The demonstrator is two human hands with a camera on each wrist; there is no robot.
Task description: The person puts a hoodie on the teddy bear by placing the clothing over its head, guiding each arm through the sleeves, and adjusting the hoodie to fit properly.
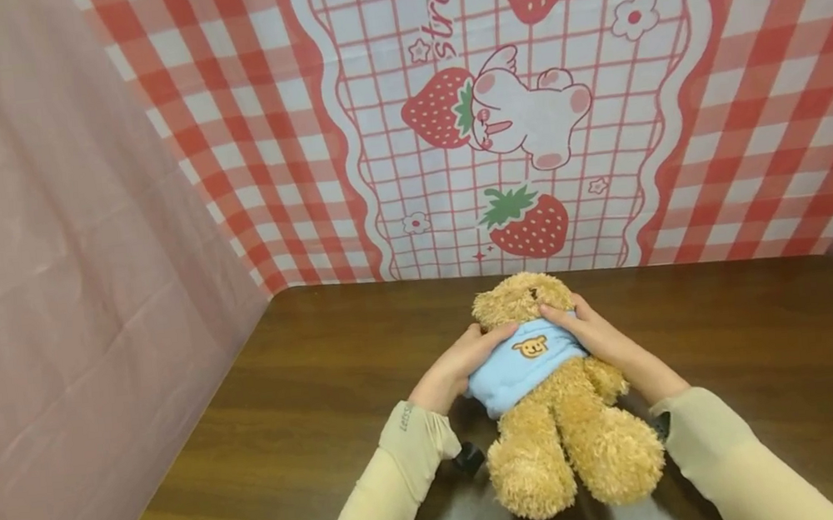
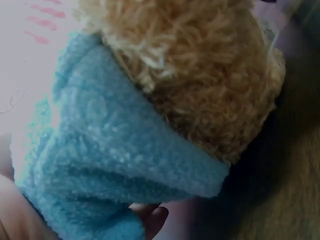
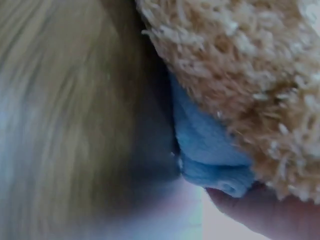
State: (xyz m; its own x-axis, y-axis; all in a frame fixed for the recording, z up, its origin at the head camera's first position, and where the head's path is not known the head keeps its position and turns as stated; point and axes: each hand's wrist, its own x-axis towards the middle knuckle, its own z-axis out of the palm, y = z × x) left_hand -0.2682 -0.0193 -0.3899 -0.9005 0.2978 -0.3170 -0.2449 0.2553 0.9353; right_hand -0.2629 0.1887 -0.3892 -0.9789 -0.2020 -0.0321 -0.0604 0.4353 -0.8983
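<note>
A tan plush teddy bear (image 1: pixel 532 441) in a light blue shirt (image 1: pixel 503 381) with a small bear face on it is held between both hands, its feet toward the camera. My left hand (image 1: pixel 460 365) grips the shirt at the bear's side, thumb across the front. On the other side my right hand (image 1: pixel 608 342) grips the upper body, thumb just below the head (image 1: pixel 514 297). In the left wrist view the blue fabric (image 2: pixel 110 145) bunches beside a fingertip (image 2: pixel 156 222). The right wrist view shows curly fur (image 3: pixel 250 75) and a finger (image 3: pixel 270 212) under the shirt's edge.
The dark brown wooden table (image 1: pixel 253 443) extends around the bear. A red checked strawberry cloth (image 1: pixel 389 129) hangs behind it, and a pale pink curtain (image 1: pixel 65 285) hangs at the left.
</note>
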